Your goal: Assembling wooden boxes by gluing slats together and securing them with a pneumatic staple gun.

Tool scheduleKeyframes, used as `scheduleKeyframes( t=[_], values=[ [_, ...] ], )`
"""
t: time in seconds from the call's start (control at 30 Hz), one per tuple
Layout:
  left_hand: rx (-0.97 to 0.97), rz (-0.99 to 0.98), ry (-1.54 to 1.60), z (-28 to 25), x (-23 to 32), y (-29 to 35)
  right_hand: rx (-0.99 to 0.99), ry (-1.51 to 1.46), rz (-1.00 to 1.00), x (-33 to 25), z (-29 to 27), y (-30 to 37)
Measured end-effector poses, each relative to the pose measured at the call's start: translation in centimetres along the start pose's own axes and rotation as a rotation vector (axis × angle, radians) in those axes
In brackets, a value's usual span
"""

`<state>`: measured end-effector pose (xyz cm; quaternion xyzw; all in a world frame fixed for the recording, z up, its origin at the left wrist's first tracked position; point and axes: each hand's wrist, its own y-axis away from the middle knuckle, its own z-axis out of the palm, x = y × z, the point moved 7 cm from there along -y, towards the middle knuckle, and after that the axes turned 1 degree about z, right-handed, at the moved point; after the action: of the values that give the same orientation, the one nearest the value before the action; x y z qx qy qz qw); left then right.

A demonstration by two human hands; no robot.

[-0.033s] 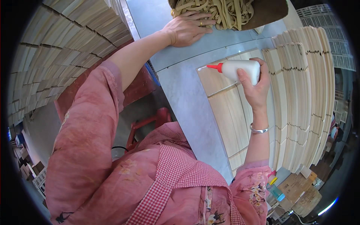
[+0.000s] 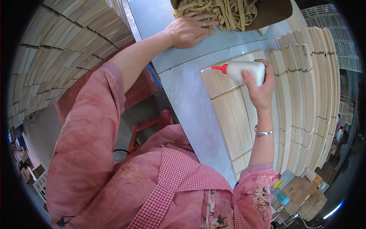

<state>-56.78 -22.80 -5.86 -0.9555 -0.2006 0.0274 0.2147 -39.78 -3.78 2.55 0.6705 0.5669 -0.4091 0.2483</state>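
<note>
My right hand [image 2: 261, 86] is wrapped round a white squeeze glue bottle [image 2: 244, 72] with a red nozzle. The bottle lies tilted sideways, its tip pointing left over the far left corner of the flat wooden boards [image 2: 225, 82]. A small white bead of glue shows just at the tip. My left hand [image 2: 191, 30] rests with fingers stretched out against a heap of pale flat bands [image 2: 232, 13] in a brown container [image 2: 272, 17] at the far side. Those fingers touch the near edge of the heap and hold nothing I can see.
The boards lie on a grey tabletop [image 2: 187, 103]. Tall stacks of thin wooden pieces [image 2: 301, 95] stand to their right. More wooden stacks [image 2: 61, 49] rise at far left, and a red stool [image 2: 152, 126] is below the table edge. Cardboard boxes [image 2: 299, 192] lie at lower right.
</note>
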Motion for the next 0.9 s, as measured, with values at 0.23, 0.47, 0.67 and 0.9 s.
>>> scheduleKeyframes(
  t=[0.23,0.47,0.67,0.9],
  values=[
    [-0.014,-0.006,-0.012,-0.3,0.1,-0.1,0.084,0.140,-0.051,1.2,-2.4,-0.8],
    [-0.024,-0.013,-0.003,-0.4,0.2,-0.1,0.160,0.172,-0.035,2.4,-4.3,-1.5],
    [0.009,-0.015,-0.004,-0.4,0.2,-0.1,0.195,0.200,-0.013,3.4,-5.5,-2.2],
    [-0.006,-0.010,-0.007,-0.4,0.2,-0.2,0.249,0.229,-0.013,4.7,-7.0,-3.0]
  ],
)
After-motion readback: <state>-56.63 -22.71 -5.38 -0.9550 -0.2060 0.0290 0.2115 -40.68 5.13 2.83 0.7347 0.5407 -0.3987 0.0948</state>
